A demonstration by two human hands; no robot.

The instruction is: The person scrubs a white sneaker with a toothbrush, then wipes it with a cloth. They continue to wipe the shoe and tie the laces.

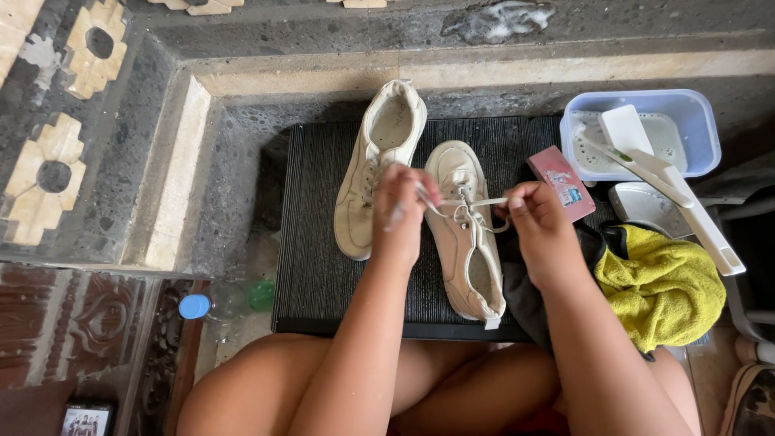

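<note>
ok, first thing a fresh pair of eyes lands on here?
Both hands at the centre: the left hand and right hand each pinch an end of a white lace, pulled over a cream shoe on a black ribbed mat. A second cream shoe lies beside it, and a bright yellow towel sits at right.

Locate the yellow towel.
Head view, lower right: the yellow towel lies crumpled beside the right hand, below the blue tub.

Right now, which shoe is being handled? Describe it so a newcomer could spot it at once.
On the black ribbed mat lie two cream shoes. The handled shoe is the nearer one, between both hands, its lace pulled out sideways. The other shoe lies untouched.
</note>
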